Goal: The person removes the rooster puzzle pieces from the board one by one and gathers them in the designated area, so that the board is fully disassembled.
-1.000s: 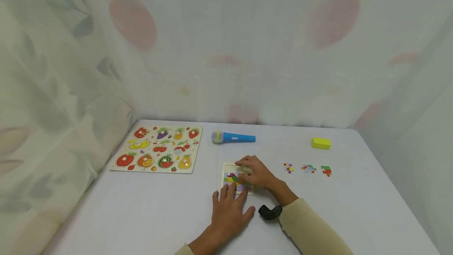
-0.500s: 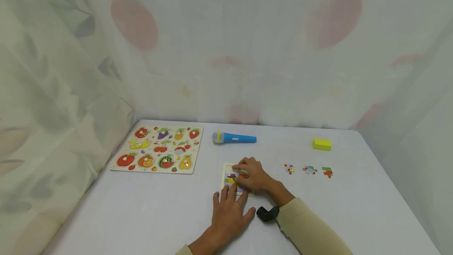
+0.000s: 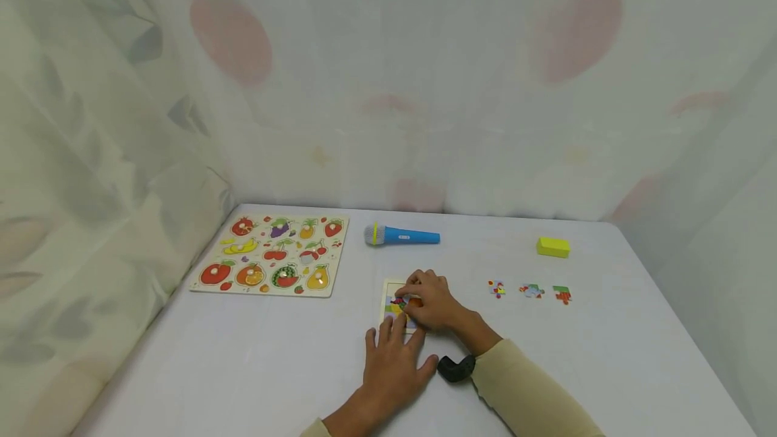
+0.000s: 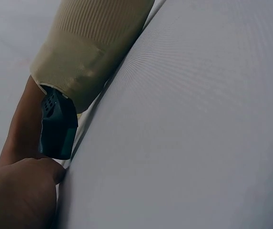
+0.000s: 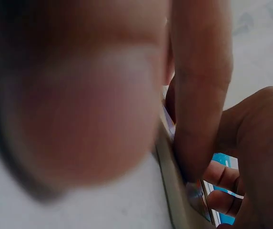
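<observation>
Between the two hands lies a small framed jigsaw puzzle point(image 3: 391, 329), a colourful picture partly laid in its pale tray. My left hand point(image 3: 391, 369) rests with spread fingers on its lower edge. Over its right side, my right hand point(image 3: 432, 302) curls its thumb and fingers together, pinching a small puzzle piece mostly hidden by them. The right wrist view shows the fingers point(image 5: 200, 95) close over the tray's rim point(image 5: 167, 181). To the right lie three loose jigsaw pieces point(image 3: 496, 288), in a row. In the left wrist view, part of the left hand point(image 4: 22, 191) appears at lower left.
A fruit peg puzzle board point(image 3: 267, 255) lies at the left of the white table point(image 3: 243, 363). Behind the small puzzle is a blue toy microphone point(image 3: 407, 235). A yellow block point(image 3: 553, 247) stands at back right. A black device point(image 3: 456, 369) sits at the right wrist.
The right hand has drawn slightly down and back over the puzzle, its fingers curling closer together. The left hand stays in place.
</observation>
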Motion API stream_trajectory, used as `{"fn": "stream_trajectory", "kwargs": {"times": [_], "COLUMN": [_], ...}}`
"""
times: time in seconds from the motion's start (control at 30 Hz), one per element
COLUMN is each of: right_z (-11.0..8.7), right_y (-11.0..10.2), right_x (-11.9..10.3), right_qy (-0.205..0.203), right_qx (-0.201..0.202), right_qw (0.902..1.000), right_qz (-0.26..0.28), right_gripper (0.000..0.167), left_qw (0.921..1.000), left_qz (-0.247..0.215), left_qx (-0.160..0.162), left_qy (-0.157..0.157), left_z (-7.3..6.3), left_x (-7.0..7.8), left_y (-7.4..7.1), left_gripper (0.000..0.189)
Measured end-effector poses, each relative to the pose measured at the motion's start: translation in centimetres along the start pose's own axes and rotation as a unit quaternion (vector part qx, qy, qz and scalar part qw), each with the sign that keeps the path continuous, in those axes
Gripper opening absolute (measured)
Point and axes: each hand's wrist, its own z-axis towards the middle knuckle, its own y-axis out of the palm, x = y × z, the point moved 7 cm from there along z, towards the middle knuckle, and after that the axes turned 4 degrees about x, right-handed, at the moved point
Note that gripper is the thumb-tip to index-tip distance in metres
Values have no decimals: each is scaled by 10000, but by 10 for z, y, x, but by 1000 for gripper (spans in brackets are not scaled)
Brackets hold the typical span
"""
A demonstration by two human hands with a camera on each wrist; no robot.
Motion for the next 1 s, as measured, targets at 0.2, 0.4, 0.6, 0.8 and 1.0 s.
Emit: {"fn": "stream_trajectory", "kwargs": {"times": [0.2, 0.4, 0.6, 0.8, 1.0], "right_z": [1, 1, 1, 1, 0], "right_y": [1, 0, -1, -2, 0], "right_x": [-1, -2, -4, -4, -1], "right_qy": [72, 34, 9, -19, -55], "right_qx": [33, 222, 281, 329, 308], "right_qw": [10000, 9997, 9996, 9989, 9988], "right_qz": [3, 59, 76, 319, 365], "right_gripper": [29, 27, 25, 24, 29], "left_qw": [10000, 10000, 9998, 9996, 9998], "left_qz": [-45, -34, 47, 83, 55], "left_qx": [32, 49, 162, 225, 154], "left_qy": [26, 42, 73, 117, 88], "left_z": [0, -1, 0, 0, -1], "left_x": [0, 0, 0, 0, 0], "left_y": [0, 1, -2, -1, -1], "left_gripper": [54, 53, 54, 54, 54]}}
